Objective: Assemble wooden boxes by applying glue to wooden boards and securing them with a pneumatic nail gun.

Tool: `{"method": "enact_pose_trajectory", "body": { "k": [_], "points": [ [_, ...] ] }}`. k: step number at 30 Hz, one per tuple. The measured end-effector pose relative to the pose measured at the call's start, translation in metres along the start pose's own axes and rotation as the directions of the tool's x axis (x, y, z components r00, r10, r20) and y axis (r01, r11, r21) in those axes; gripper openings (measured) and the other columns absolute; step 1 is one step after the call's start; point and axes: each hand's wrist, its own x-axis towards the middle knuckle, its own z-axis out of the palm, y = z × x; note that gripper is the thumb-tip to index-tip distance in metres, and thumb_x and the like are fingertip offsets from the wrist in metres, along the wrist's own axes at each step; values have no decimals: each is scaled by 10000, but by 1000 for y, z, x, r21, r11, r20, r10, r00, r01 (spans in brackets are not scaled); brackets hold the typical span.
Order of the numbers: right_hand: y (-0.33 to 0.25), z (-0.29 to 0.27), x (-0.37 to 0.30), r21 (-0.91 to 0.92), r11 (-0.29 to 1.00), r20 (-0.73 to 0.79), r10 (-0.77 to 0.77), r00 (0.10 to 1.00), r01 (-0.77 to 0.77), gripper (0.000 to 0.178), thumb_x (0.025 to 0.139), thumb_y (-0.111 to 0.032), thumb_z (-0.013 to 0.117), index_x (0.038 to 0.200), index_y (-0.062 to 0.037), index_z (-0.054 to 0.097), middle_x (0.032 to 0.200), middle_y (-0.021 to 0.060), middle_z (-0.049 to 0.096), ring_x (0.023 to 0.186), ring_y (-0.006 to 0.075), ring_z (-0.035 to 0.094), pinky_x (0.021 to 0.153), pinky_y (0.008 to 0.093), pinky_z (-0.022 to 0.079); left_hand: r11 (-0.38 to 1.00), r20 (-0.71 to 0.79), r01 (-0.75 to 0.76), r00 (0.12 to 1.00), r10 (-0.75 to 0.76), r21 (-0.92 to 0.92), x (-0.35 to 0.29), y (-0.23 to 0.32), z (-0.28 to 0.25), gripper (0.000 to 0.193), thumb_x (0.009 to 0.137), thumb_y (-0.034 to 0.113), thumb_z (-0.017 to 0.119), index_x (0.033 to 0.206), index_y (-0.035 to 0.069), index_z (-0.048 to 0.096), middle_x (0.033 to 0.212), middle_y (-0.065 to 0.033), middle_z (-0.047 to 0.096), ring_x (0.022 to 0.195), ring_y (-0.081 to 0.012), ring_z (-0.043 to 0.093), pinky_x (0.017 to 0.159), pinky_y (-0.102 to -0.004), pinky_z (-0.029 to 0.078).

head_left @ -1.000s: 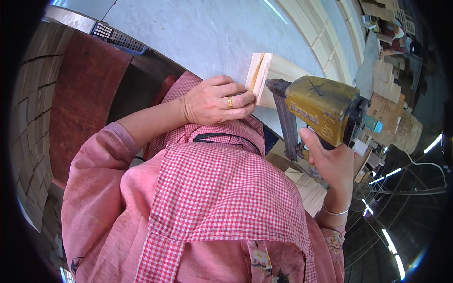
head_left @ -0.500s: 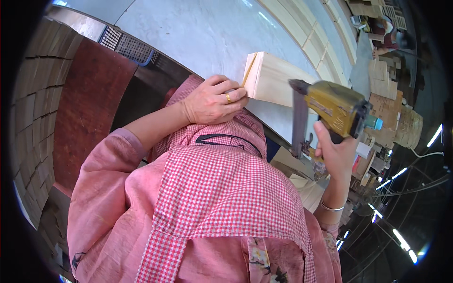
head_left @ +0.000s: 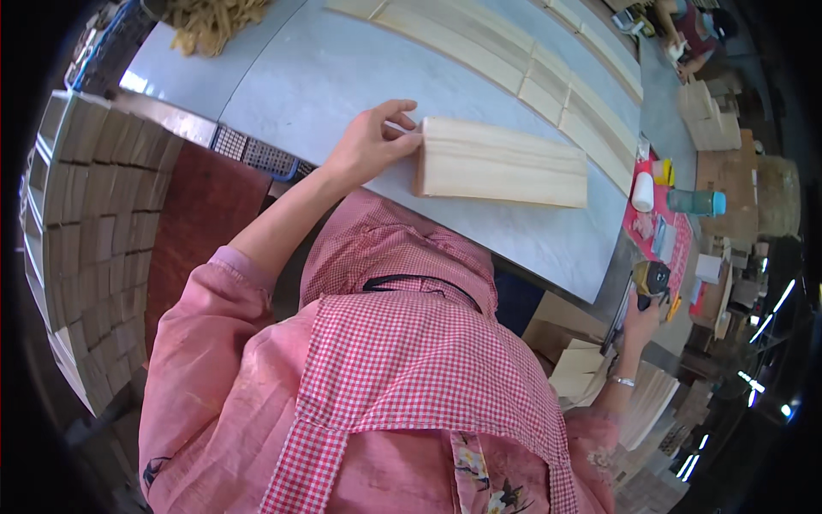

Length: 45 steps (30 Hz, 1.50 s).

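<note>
A long, pale wooden box-shaped piece (head_left: 505, 163) lies on the light grey table (head_left: 342, 77), near its front edge. My left hand (head_left: 377, 137) is at the left end of this piece, its thumb and fingers apart and the fingertips at or just beside the end face; whether they touch it is hard to tell. Off to the right, beyond the table's corner, my right hand (head_left: 642, 321) is closed around the grip of a yellow and black nail gun (head_left: 652, 278). The gun's lower part is partly hidden at the side of the worktop.
Rows of pale wooden pieces (head_left: 479, 51) run along the far side. A teal bottle (head_left: 695, 202) and a white bottle (head_left: 642, 192) stand on a red cloth at the right. Wood stacks (head_left: 103, 231) fill the left. Farther off at upper right sits another person (head_left: 689, 34).
The nail gun has gone from beside the wooden piece out to the right. The piece now lies lengthwise, more squarely to me. My left hand has opened and risen along its end.
</note>
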Motion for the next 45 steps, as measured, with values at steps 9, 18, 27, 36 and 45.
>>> {"method": "enact_pose_trajectory", "body": {
  "k": [9,18,27,36,45],
  "points": [
    [36,60,28,-316,944,82,130,988,-97,574,897,-466,669,1296,-63,577,993,211,719,901,434,692,774,518,549,972,21,24,999,-30,232,26,0,18,249,848,59,682,1073,-35,731,881,-81,714,716,-138,615,677,-241,526],
    [-43,55,30,272,899,-129,-319,939,343,267,932,-199,657,1133,-28,693,940,149,703,788,296,654,731,375,537,865,94,130,975,-199,485,64,4,12,220,816,-18,669,1031,-27,714,728,-63,663,573,-115,560,583,-234,499],
    [-171,121,72,822,561,440,-517,735,-98,120,880,-71,597,815,0,669,680,15,618,528,142,531,494,297,443,640,257,-354,935,243,682,67,3,25,112,766,-14,596,843,-25,677,755,-123,607,728,-256,550,688,-364,466],
    [-192,107,91,636,754,479,-552,683,163,67,822,-87,651,833,-26,676,718,104,676,609,273,619,592,361,517,667,193,-324,945,265,670,57,-17,21,205,790,-80,564,944,-15,682,966,-110,541,743,-220,499,629,-311,426],
    [-186,102,68,864,489,221,-581,783,119,100,803,-68,612,836,-12,688,641,41,626,547,149,484,537,305,420,946,-26,35,999,-28,322,21,-1,18,307,920,11,530,1196,-36,656,1048,-122,652,842,-172,594,727,-265,507]
  ]
}}
